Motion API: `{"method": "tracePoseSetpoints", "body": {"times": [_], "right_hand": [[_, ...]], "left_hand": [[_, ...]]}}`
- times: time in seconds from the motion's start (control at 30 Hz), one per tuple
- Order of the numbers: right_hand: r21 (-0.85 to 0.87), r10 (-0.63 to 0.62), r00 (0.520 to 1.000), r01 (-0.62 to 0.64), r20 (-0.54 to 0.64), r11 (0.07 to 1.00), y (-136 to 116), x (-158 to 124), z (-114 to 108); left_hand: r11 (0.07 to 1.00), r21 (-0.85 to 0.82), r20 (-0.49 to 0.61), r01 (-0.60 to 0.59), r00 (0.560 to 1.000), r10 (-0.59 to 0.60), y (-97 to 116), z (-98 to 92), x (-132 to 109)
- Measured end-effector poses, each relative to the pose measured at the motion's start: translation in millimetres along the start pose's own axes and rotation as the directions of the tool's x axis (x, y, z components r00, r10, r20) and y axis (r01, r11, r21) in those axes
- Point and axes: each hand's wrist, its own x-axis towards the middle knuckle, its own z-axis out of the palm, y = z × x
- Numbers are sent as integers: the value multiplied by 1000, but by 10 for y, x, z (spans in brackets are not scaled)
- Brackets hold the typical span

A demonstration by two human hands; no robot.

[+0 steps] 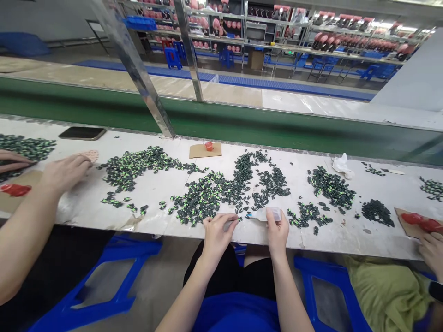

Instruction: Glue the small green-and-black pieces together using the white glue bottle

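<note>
My left hand is pinched at the table's front edge on a small dark piece with bright green marks. In my right hand lies a translucent squeeze bottle on its side, its narrow bluish tip pointing left toward that piece. A slight gap seems to part tip and piece. Just behind my hands spreads a pile of dark pieces with green marks. Plain dark pieces adjoin it, and a looser group of dark pieces sits behind the bottle.
Further piles flank my place on the white table. Behind stand a red cap on cardboard, a phone, a crumpled tissue and a metal post. Co-workers' hands work at both sides.
</note>
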Motion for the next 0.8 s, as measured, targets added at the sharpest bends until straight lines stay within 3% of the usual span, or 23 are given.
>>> {"method": "tracePoseSetpoints", "body": {"times": [0.17, 0.27, 0.47, 0.67, 0.8], "right_hand": [[179, 11, 995, 7, -97, 984, 96, 44, -61], [143, -25, 990, 46, -141, 989, 91, 62, -66], [58, -67, 982, 78, -179, 995, 109, 162, -151], [-91, -38, 986, 24, -164, 996, 223, 191, -183], [-104, -144, 970, 125, -195, 987, 187, 115, -140]], "left_hand": [[1000, 11, 45, -17, 999, 17, -9, 4, 4], [999, 31, 40, -39, 998, 38, -2, -24, 43], [984, 176, -123, 17, 992, 5, 59, -15, 148], [983, 183, -98, 25, 995, -7, 81, 111, 180], [989, 149, -67, 4, 998, 6, 78, 109, 177]]}}
